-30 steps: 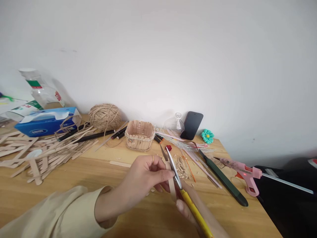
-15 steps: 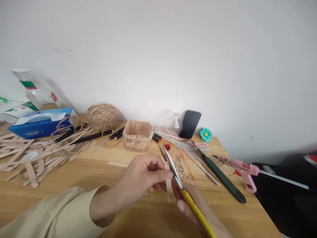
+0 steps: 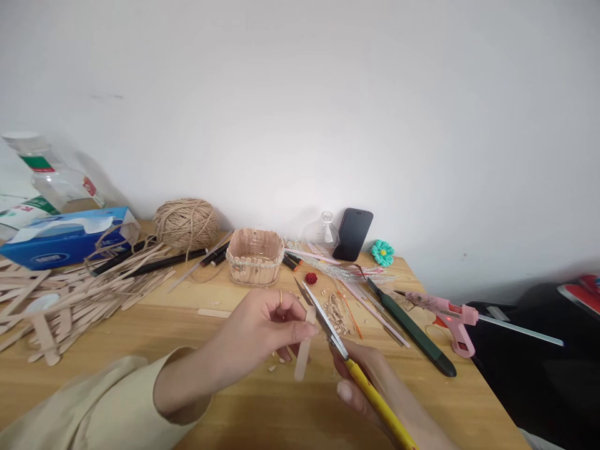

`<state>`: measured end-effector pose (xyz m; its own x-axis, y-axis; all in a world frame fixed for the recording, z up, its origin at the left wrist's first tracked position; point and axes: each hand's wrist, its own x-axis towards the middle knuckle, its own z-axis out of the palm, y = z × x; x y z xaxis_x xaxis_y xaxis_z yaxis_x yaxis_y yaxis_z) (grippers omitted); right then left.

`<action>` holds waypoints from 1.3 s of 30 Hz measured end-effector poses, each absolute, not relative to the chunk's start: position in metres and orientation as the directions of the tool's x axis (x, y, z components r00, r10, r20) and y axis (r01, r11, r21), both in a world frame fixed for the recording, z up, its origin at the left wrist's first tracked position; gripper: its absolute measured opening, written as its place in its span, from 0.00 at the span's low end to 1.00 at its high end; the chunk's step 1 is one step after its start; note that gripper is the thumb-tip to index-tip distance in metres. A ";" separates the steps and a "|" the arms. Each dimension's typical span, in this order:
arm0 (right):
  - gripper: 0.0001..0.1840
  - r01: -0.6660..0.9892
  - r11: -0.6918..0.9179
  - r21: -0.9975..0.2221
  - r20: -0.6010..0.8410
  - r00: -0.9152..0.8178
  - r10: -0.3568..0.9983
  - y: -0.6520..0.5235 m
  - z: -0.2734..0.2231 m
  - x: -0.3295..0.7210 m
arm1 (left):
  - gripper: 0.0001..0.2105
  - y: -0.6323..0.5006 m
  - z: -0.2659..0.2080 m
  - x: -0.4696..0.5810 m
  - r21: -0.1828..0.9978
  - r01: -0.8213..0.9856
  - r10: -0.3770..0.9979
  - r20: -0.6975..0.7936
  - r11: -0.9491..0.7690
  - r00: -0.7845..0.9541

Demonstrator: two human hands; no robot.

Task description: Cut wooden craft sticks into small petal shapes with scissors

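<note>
Wooden stick (image 3: 302, 361), seemingly not cut through, in pinching left hand (image 3: 269, 325) above the desk (image 3: 248, 406); yellow-handled scissors (image 3: 358, 375), blades parted at the stick's far end, in curled right hand (image 3: 374, 364); wood chips (image 3: 337, 314) already heaped beyond.

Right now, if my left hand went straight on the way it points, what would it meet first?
Most likely the yellow-handled scissors in your right hand, just past the wooden stick that your left hand pinches; depth between them is hard to judge.

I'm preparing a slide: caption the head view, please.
Left hand pinches a wooden stick; right hand holds yellow-handled scissors.
</note>
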<state>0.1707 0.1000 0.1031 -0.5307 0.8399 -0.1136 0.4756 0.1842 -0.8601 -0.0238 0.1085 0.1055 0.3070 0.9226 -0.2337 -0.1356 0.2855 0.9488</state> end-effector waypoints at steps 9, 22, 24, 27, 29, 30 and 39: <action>0.33 0.495 0.117 -0.861 -0.196 -0.536 0.821 0.098 0.106 0.174 | 0.14 0.109 0.108 -0.025 0.941 -0.116 0.906 -0.264 0.317 0.331; 0.33 0.508 0.106 -0.855 -0.218 -0.536 0.816 0.099 0.097 0.188 | 0.09 0.114 0.112 -0.034 0.977 -0.042 0.917 -0.182 0.210 0.354; 0.31 0.473 0.086 -0.877 -0.202 -0.524 0.827 0.101 0.094 0.192 | 0.09 0.115 0.111 -0.036 0.988 -0.035 0.939 -0.134 0.153 0.318; 0.30 0.386 0.036 -0.922 -0.212 -0.580 0.786 0.110 0.082 0.196 | 0.10 0.117 0.110 -0.036 0.994 -0.017 0.962 -0.101 0.109 0.254; 0.32 0.368 0.005 -0.930 -0.243 -0.625 0.742 0.118 0.071 0.196 | 0.09 0.116 0.110 -0.034 0.992 -0.031 0.966 -0.113 0.123 0.232; 0.33 0.365 -0.011 -0.931 -0.259 -0.639 0.725 0.121 0.067 0.195 | 0.09 0.115 0.110 -0.033 0.989 -0.043 0.965 -0.128 0.141 0.228; 0.31 0.316 -0.089 -0.945 -0.278 -0.628 0.727 0.115 0.053 0.184 | 0.07 0.110 0.106 -0.028 0.965 -0.135 0.958 -0.191 0.223 0.213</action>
<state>0.1839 0.1153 0.0530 -0.6282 0.7267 -0.2781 0.3157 -0.0886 -0.9447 -0.0276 0.1097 0.1060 0.2131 0.9581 -0.1914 -0.1351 0.2229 0.9654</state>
